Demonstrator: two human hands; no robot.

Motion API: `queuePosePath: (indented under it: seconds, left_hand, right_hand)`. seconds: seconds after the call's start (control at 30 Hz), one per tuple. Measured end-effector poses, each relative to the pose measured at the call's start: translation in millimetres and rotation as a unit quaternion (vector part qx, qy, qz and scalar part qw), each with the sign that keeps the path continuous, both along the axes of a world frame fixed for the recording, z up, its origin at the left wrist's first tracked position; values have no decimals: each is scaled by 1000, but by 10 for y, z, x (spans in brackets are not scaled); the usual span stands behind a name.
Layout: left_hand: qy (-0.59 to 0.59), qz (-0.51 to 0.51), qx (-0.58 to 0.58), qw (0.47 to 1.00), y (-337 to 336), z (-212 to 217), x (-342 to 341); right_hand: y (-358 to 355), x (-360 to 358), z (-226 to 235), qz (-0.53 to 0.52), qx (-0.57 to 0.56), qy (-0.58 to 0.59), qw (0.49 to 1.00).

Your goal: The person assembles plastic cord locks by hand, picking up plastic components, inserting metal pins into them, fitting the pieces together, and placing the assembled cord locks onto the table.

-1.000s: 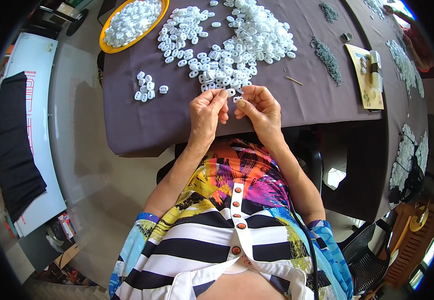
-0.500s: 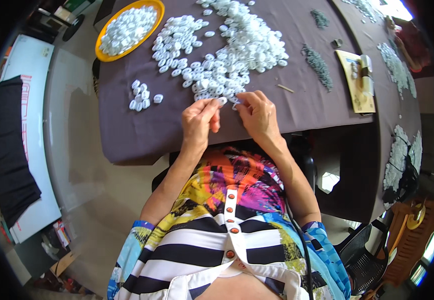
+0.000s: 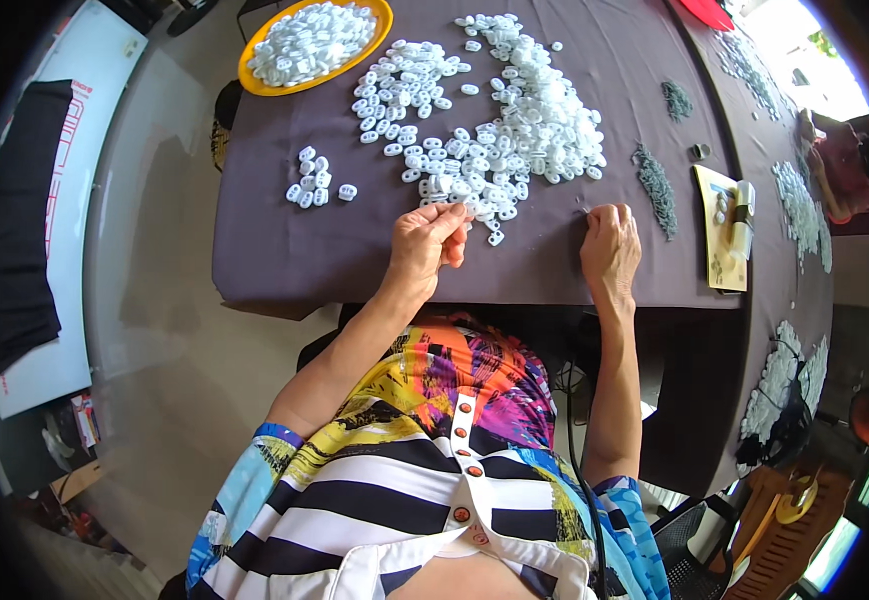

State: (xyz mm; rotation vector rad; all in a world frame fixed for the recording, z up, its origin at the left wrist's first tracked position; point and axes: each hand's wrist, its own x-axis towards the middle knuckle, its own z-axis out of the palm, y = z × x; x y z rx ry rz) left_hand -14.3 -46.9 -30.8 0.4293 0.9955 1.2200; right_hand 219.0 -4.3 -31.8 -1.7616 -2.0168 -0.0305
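A brown cloth covers the table, pale floor lies left of it. On the table's middle spread small white oval pieces, two-holed and glossy. At the table's near side, the left hand pinches, the right curls; I cannot tell what either grips.

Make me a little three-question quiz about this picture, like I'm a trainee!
1. What colour is the rim of the plate full of white pieces?

2. True or false: the right hand is inside that plate.

3. Which is nearest the left hand?
A. the plate
B. the big white heap
C. the tan packet

Key:
1. Yellow-orange.
2. False; it is over the dark cloth, away from the plate.
3. B.
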Motion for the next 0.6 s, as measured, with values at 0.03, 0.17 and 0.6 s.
queuePosePath:
  seconds: [0.03, 0.17, 0.6]
  left_hand:
    - [0, 3, -1, 1000, 1, 1, -12]
    - [-22, 11, -1, 1000, 7, -3, -46]
    - [-1, 5, -15, 1000, 8, -1, -58]
  right_hand:
    - [20, -6, -9, 5, 27, -12, 1000]
    - [-111, -246, 83, 64, 30, 126, 990]
    - [-419, -1010, 78, 164, -118, 425, 882]
